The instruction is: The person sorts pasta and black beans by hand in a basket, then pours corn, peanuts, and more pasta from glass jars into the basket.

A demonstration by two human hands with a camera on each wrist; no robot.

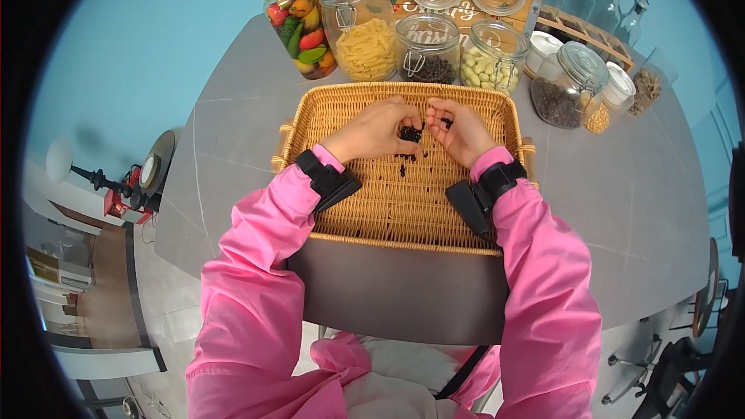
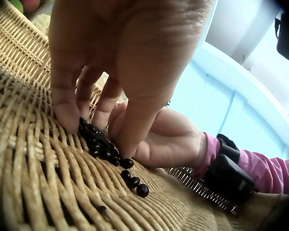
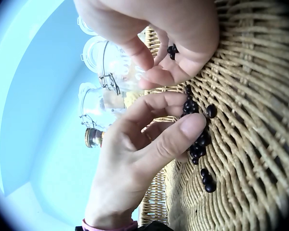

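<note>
A small heap of glossy black beans (image 1: 410,134) (image 2: 98,144) lies on the floor of a woven basket (image 1: 365,202) (image 3: 260,125). Around the heap, the left hand (image 1: 378,130) (image 2: 130,53) (image 3: 135,154) curls its thumb and fingers down, touching the beans. Beside it on the right, the right hand (image 1: 462,136) (image 2: 171,137) (image 3: 183,29) is turned partly palm up, fingers bent, holding a few black beans (image 1: 446,122) (image 3: 172,51). Several loose beans (image 2: 142,190) (image 3: 208,182) lie just off the heap, toward the body.
Behind the basket stand glass jars of pasta (image 1: 366,46), dark beans (image 1: 429,68), pale beans (image 1: 490,70) and colourful vegetables (image 1: 303,35). Farther right are a tilted jar (image 1: 559,101), white-lidded jars (image 1: 618,85) and a rack with bottles (image 1: 582,31). The grey table (image 1: 621,209) extends around them.
</note>
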